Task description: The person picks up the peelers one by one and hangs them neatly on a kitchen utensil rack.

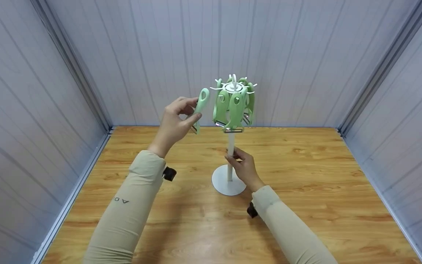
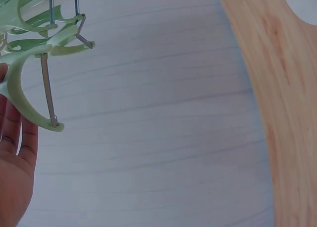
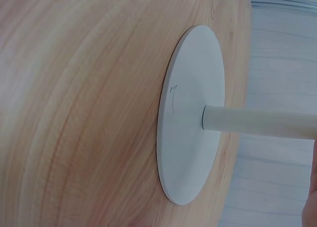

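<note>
My left hand pinches a light green peeler between thumb and fingers, its looped handle end pointing up, just left of the rack. In the left wrist view the peeler's forked head and metal blade show beside the fingers. A white stand with a ring of hooks at its top carries several green peelers, hung by their handle holes with blades down. My right hand grips the stand's pole below them. The round base sits flat on the table in the right wrist view.
The wooden table lies under the stand. Pale panel walls close in the back and both sides. The back wall rises behind the rack. A black wrist camera is strapped at the left sleeve.
</note>
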### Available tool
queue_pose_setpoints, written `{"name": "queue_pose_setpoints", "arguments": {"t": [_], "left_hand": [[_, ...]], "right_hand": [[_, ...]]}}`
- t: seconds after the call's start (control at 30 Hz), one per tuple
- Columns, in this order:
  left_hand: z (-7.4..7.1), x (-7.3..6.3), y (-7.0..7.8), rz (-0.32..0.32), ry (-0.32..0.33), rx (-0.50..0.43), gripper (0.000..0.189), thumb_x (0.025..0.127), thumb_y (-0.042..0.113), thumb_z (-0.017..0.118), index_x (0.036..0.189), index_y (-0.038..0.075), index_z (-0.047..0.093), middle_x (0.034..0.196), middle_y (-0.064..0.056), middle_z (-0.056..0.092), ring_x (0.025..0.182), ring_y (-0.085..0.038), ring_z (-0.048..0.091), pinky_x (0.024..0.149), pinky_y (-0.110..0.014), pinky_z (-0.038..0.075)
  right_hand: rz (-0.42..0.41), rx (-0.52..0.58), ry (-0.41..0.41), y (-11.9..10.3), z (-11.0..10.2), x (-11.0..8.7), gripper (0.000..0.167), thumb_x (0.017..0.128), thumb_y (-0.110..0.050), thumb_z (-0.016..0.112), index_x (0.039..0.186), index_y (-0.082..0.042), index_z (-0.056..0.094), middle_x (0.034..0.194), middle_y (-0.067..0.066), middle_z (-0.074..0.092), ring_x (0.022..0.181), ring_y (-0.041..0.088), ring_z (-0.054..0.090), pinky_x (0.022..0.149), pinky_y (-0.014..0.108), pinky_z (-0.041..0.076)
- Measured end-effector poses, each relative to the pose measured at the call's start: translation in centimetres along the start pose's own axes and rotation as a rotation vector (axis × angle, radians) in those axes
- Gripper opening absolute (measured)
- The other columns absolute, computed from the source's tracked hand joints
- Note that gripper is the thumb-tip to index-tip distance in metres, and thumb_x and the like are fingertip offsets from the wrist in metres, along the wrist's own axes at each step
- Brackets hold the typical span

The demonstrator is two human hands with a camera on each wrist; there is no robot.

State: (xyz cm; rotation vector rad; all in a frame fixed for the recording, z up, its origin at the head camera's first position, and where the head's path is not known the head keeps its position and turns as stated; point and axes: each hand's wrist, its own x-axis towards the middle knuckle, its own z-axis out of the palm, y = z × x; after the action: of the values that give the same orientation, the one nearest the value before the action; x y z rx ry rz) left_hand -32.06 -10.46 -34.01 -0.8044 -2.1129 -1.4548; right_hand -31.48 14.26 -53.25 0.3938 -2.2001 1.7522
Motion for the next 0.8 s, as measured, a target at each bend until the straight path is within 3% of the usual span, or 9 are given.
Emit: {"name": "queue_pose_setpoints", "arguments": {"t": [0.5,0.8], "left_hand": [[1.1,1.0,0.7,0.016,0.042,-0.05,0.034,0.098,-0.002,0.077,0.131,-0.007,0.073,0.118,-0.022,0.075,0.092,-0.007,0.067,0.087,-0.02,0.058],[2.1,1.4,1.0,0.02,0.027,-0.073,0.031,0.098,-0.001,0.077,0.129,-0.009,0.074,0.117,-0.023,0.075,0.093,-0.006,0.067,0.088,-0.02,0.058]], "right_hand": [[0.006,-0.006,-0.017,0.1,-0.2,0.0,0.022,0.104,-0.011,0.073,0.123,-0.001,0.078,0.103,0.015,0.077,0.094,0.018,0.069,0.077,0.02,0.057],[-0.013,0.014,-0.019,0.1,-0.1,-0.1,0.022,0.104,-0.008,0.073,0.123,0.001,0.077,0.104,0.018,0.077,0.089,0.009,0.066,0.076,0.019,0.057]]}}
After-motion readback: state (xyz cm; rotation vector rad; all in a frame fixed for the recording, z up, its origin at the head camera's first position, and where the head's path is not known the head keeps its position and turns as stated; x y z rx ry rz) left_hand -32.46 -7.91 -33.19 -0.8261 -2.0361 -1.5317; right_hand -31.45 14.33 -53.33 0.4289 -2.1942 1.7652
